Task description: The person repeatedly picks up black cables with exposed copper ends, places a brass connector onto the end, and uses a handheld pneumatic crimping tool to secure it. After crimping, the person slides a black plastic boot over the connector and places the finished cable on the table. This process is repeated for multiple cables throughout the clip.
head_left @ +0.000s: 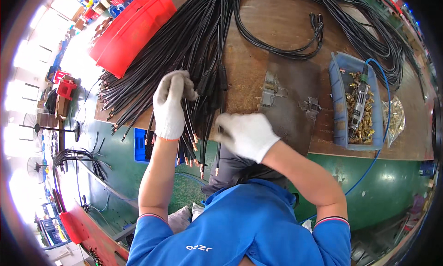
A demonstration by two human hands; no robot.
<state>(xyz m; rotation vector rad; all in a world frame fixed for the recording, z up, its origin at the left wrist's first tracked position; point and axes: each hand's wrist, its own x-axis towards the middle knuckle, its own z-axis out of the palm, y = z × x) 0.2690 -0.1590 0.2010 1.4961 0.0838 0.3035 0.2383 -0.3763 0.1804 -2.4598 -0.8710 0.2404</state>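
Note:
A large bundle of black cables (184, 39) lies over the wooden table, and several bare copper ends (202, 170) hang past its near edge. My left hand (171, 102), in a white glove, is closed among these cables with its fingers curled round a black cable. Thick black sleeves (207, 81) on the cables sit just right of its fingertips. To the right, my gloved right hand (247, 136) reaches leftward at the table's edge. Its fingers are bent together beside a hanging cable; what lies between them is hidden.
A metal plate with clamp-like fixtures (273, 90) lies right of the hands. Beyond it stands a blue bin (338, 104) holding brass fittings and an air tool (359, 104) with a blue hose. A red bin (134, 33) rests at the far left; coiled cables (369, 44) lie far right.

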